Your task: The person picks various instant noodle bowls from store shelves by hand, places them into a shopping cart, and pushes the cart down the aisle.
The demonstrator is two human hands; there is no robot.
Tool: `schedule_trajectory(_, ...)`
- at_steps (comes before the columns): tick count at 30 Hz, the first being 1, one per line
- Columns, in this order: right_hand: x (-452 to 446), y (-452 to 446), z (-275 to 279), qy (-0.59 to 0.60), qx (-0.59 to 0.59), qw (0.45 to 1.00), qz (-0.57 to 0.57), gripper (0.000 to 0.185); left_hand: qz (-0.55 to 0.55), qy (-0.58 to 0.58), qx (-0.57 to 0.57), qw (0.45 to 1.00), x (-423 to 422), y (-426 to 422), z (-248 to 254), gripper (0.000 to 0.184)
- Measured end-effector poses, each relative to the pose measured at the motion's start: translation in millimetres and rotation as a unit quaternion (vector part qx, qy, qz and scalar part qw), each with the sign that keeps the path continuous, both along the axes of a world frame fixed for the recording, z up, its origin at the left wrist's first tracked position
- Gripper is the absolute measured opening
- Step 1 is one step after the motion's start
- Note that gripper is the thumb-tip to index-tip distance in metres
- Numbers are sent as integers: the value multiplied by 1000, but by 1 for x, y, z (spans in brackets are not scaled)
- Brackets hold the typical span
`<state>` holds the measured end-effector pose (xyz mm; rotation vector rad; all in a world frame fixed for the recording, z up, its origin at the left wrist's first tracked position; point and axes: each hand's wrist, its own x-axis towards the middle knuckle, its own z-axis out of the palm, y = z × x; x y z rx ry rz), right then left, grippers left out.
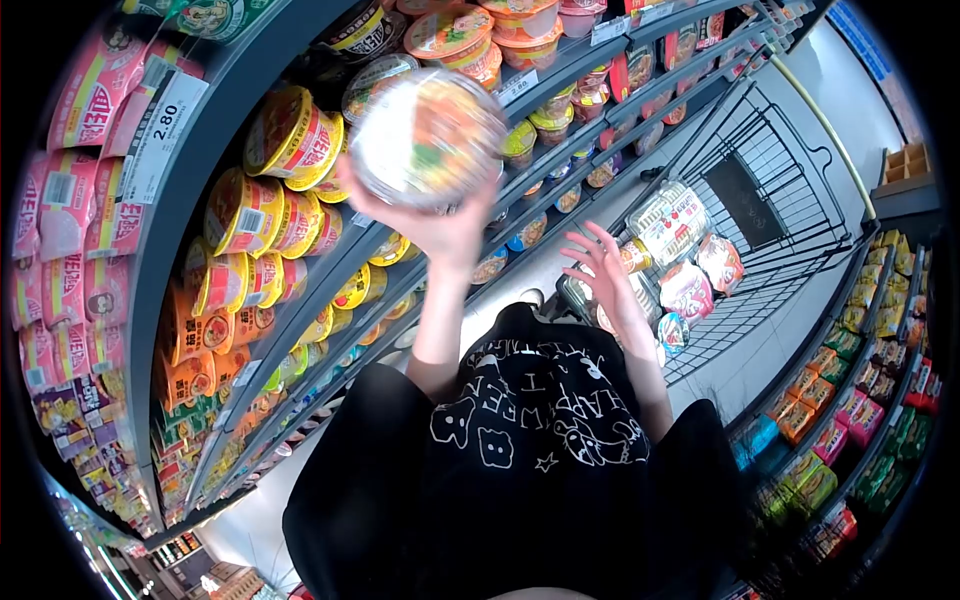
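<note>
My left hand (430, 230) is raised in front of the shelves, its fingers round the underside of a round noodle bowl (428, 138) with a white and orange lid, blurred by motion. My right hand (608, 275) is held lower, fingers apart and nothing in it, near the edge of a wire shopping cart (800, 230). Inside the cart lie a white multipack (668, 222), a pink and white bowl (686, 290) and several other packs. Yellow noodle bowls (290, 140) stand on the shelf left of the held bowl.
Long grey shelves (165, 230) curve along the left and top, filled with bowls and pink packets (75, 205). A price tag (165, 125) hangs at the upper left. Another shelf of packets (860, 415) stands at the right, beyond the cart.
</note>
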<state>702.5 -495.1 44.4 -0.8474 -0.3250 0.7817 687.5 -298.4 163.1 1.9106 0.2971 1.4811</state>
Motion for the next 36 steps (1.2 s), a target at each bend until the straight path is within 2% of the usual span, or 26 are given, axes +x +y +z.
schedule_trajectory(2, -2, -14, -25, 95, -60, 993, -25, 60, 39, -21, 16, 999, 10, 24, 20, 110)
schedule_trajectory(3, -4, -22, -34, 145, -50, 987, -41, 55, 42, -17, 3, 999, 14, 31, 27, 108)
schedule_trajectory(5, -7, -38, -47, 155, -56, 985, -55, 54, 27, -26, 1, 999, 24, 46, 28, 105)
schedule_trajectory(7, -8, -53, -56, 179, -64, 979, -74, 56, 54, 28, -10, 998, 28, 53, 25, 104)
schedule_trajectory(12, -7, -73, -74, 198, -104, 966, -132, 53, 80, 70, 6, 994, 37, 63, 15, 103)
schedule_trajectory(15, -8, -88, -100, 168, -205, 950, -165, 53, 102, 75, 31, 991, 44, 61, 14, 106)
schedule_trajectory(17, -8, -91, -122, 177, -288, 920, -198, 48, 129, 95, 44, 986, 50, 74, 2, 107)
schedule_trajectory(18, -11, -99, -149, 154, -329, 908, -210, 59, 136, 100, 47, 985, 53, 76, -2, 108)
schedule_trajectory(20, -17, -105, -178, 116, -430, 864, -236, 67, 123, 103, 11, 987, 55, 61, 5, 109)
schedule_trajectory(21, -17, -110, -203, 112, -526, 820, -196, 73, 118, 107, 20, 987, 55, 63, 4, 110)
schedule_trajectory(22, -25, -118, -244, -12, -622, 753, -216, 78, 116, 107, 30, 987, 55, 62, 4, 107)
schedule_trajectory(24, -38, -118, -268, -56, -716, 674, -174, 80, 119, 130, 25, 984, 54, 59, 3, 98)
schedule_trajectory(25, -45, -114, -274, -57, -716, 674, -173, 80, 120, 130, 25, 984, 53, 59, 1, 98)
schedule_trajectory(27, -59, -107, -281, -173, -782, 584, -131, 82, 124, 119, 52, 984, 52, 62, -6, 88)
schedule_trajectory(28, -57, -106, -277, -174, -781, 585, -131, 82, 125, 118, 53, 984, 51, 60, -6, 88)
schedule_trajectory(30, -56, -108, -269, -32, -695, 716, -57, 76, 159, 165, 40, 973, 45, 54, -8, 83)
schedule_trajectory(32, -61, -112, -298, -31, -686, 725, -56, 69, 157, 155, 34, 975, 40, 52, -13, 79)
schedule_trajectory(35, -65, -107, -315, -29, -731, 659, -177, 58, 102, 100, 76, 987, 28, 39, -25, 73)
schedule_trajectory(36, -64, -106, -313, -32, -728, 662, -177, 58, 77, 101, 87, 988, 21, 33, -31, 69)
